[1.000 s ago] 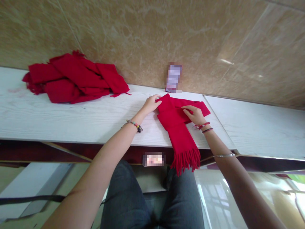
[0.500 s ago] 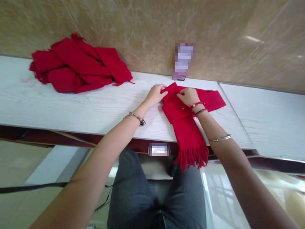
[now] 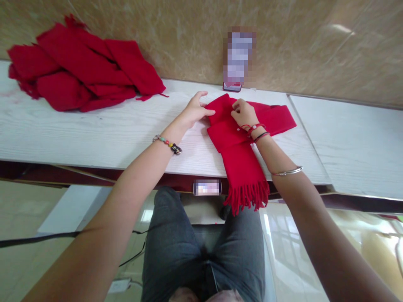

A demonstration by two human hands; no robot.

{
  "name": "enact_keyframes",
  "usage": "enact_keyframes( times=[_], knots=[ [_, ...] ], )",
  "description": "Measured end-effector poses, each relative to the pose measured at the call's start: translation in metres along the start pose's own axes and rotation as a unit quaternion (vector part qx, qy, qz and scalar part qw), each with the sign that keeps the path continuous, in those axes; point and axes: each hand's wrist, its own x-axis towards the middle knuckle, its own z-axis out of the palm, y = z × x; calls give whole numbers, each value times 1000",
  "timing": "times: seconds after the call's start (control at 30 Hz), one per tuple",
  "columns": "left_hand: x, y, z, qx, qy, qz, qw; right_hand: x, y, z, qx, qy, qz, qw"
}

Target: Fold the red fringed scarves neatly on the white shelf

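Observation:
A red fringed scarf (image 3: pixel 239 155) lies folded on the white table (image 3: pixel 94 134), one end stretching right, the fringed end hanging over the front edge. My left hand (image 3: pixel 195 110) pinches the scarf's far-left corner between thumb and fingers. My right hand (image 3: pixel 243 112) is closed in a pinch on the cloth at the fold, right beside the left hand.
A heap of several red scarves (image 3: pixel 75 71) sits at the back left of the table. A phone (image 3: pixel 234 63) leans against the marble wall just behind the scarf. A second white tabletop (image 3: pixel 352 142) adjoins on the right. My legs are under the table's front edge.
My right hand moved up and left across the scarf from the middle to the fold near my left hand and closed on the cloth. The left hand kept its corner.

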Motion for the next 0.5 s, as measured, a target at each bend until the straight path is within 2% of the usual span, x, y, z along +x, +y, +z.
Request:
enact_keyframes(
  times=[0.17,0.37,0.5],
  knots=[
    [1,-3,2,24,22,-10,999,-3,0,2,33,13,3,999],
    [6,-12,5,57,49,-4,997,-1,1,3,-1,16,-20,1000],
    [4,-10,5,132,84,37,987,-2,-1,0,1,20,-39,999]
  ],
)
